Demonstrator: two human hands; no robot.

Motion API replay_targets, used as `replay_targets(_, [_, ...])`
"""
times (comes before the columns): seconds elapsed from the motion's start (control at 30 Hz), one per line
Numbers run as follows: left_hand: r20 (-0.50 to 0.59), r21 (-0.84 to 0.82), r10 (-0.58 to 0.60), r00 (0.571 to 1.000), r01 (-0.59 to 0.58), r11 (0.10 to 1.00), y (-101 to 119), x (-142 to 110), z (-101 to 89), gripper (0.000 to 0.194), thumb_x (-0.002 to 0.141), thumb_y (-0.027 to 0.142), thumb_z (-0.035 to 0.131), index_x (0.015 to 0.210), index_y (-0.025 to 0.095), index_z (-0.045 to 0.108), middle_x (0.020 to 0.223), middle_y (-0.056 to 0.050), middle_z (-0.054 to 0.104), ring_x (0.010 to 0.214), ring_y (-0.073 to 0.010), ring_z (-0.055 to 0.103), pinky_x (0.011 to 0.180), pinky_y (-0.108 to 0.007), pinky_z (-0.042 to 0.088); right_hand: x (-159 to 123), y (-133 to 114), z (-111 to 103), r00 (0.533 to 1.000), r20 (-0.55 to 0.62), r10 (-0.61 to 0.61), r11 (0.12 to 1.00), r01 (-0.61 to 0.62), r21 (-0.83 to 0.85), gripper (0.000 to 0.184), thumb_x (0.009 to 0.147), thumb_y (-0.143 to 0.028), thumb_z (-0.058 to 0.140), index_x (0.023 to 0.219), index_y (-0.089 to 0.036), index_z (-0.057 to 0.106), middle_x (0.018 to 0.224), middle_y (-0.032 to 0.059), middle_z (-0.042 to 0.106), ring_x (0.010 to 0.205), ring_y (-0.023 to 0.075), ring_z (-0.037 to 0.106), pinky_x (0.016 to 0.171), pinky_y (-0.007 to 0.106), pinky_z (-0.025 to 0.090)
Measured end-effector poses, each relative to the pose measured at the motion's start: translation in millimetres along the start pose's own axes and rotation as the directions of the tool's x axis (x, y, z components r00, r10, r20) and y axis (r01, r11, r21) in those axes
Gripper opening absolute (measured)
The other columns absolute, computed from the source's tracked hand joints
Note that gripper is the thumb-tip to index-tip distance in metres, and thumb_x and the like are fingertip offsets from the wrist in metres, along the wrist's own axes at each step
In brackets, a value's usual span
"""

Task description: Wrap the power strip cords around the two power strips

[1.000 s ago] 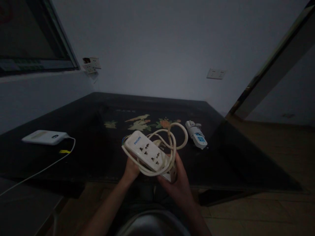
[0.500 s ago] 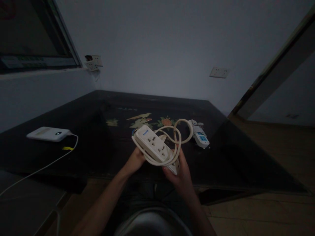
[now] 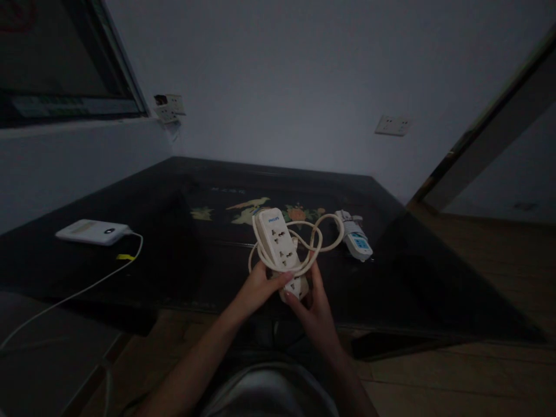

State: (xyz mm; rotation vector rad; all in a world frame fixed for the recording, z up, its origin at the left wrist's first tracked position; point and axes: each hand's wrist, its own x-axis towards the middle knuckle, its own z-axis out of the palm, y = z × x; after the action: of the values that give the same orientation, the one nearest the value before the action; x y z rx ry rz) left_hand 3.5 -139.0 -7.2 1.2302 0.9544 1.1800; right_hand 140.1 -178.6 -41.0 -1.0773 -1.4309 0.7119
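Both hands hold a white power strip [image 3: 278,238] over the near part of the dark table. Its white cord [image 3: 319,246] is looped around the strip, with a loose loop reaching out to the right. My left hand [image 3: 260,286] grips the strip's left side, its thumb lying across the top over the cord. At the lower right end, my right hand [image 3: 315,307] is closed around the strip with its thumb near the bottom edge. The fingers underneath are hidden. Right of the cord loop lies a second, smaller power strip [image 3: 358,246] with blue sockets and its cord wrapped around it.
A white power bank [image 3: 93,231] with a cable [image 3: 78,298] lies on the left of the black table [image 3: 417,272]. Beside the cable is a yellow tag [image 3: 125,256]. Wall sockets [image 3: 393,125] are on the wall behind.
The power strip has turned more upright in view. My left hand has shifted right along it, and its thumb now lies on top of the strip and cord.
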Motion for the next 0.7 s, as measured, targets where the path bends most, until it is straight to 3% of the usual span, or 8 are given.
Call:
replay_targets(0.13, [-0.100,-0.078,-0.017,0.995,0.010,0.997,-4.3,0.1,-2.4,0.050,0.066,0.034,0.076,0.109,0.013,0.060,0.115,-0.012,0.068,0.108,-0.0270,0.062,0.099,-0.042,0.045,6.9,-1.0,-14.3,0.992,0.089,0.091,0.981,-0.105,0.165,0.062,0.084,-0.033,0.061,0.141,-0.023,0.038,0.138,0.0131,0.050,0.120,0.0239,0.055,0.091,0.039,0.052])
replay_targets(0.23, [-0.125,-0.085,-0.002,0.992,-0.009,0.996,-7.7,0.1,-5.8,0.050,0.066,0.035,0.075,0.109,0.014,0.059,0.113,-0.012,0.069,0.106,-0.0264,0.063,0.096,-0.042,0.047,17.1,-6.0,-27.1,0.992,-0.046,0.117,0.983,-0.109,0.149,0.040,0.086,-0.035,0.058,0.123,-0.020,0.056,0.119,0.0118,0.064,0.106,0.0226,0.063,0.085,0.038,0.055])
replay_targets(0.33, [-0.134,-0.057,0.007,0.991,-0.015,0.998,-12.3,-1.0,-6.6,0.052,0.067,0.034,0.075,0.111,0.014,0.058,0.114,-0.012,0.068,0.106,-0.0261,0.063,0.095,-0.042,0.048,26.1,-12.9,-33.0,0.982,-0.151,0.113,0.989,-0.097,0.113,0.024,0.086,-0.035,0.056,0.102,-0.018,0.064,0.099,0.0094,0.070,0.090,0.0210,0.068,0.080,0.037,0.056])
replay_targets(0.43, [-0.132,-0.049,0.009,0.991,-0.015,0.999,-16.0,-4.0,-6.3,0.053,0.068,0.035,0.072,0.114,0.015,0.055,0.118,-0.011,0.067,0.109,-0.0257,0.062,0.098,-0.041,0.046,31.9,-17.9,-28.9,0.981,-0.154,0.118,0.986,-0.097,0.135,0.019,0.081,-0.033,0.061,0.094,-0.019,0.061,0.092,0.0079,0.070,0.084,0.0199,0.068,0.073,0.033,0.056])
replay_targets(0.6, [-0.074,-0.026,0.009,0.997,-0.011,1.000,-12.6,-11.7,-4.1,0.056,0.066,0.033,0.074,0.115,0.015,0.056,0.123,-0.012,0.064,0.114,-0.0272,0.059,0.102,-0.041,0.044,35.9,-21.4,-15.0,0.966,-0.215,0.145,0.967,-0.092,0.239,0.032,0.068,-0.025,0.072,0.095,-0.019,0.057,0.090,0.0049,0.068,0.079,0.0178,0.067,0.068,0.029,0.056])
replay_targets(0.7, [-0.046,-0.048,0.004,0.999,-0.006,0.999,-6.8,-14.9,1.4,0.058,0.066,0.034,0.074,0.117,0.014,0.056,0.122,-0.012,0.065,0.113,-0.0277,0.060,0.100,-0.041,0.046,35.6,-23.1,-11.0,0.966,-0.214,0.148,0.968,-0.097,0.233,0.022,0.070,-0.025,0.070,0.087,-0.018,0.060,0.080,0.0027,0.067,0.072,0.0166,0.066,0.067,0.029,0.054])
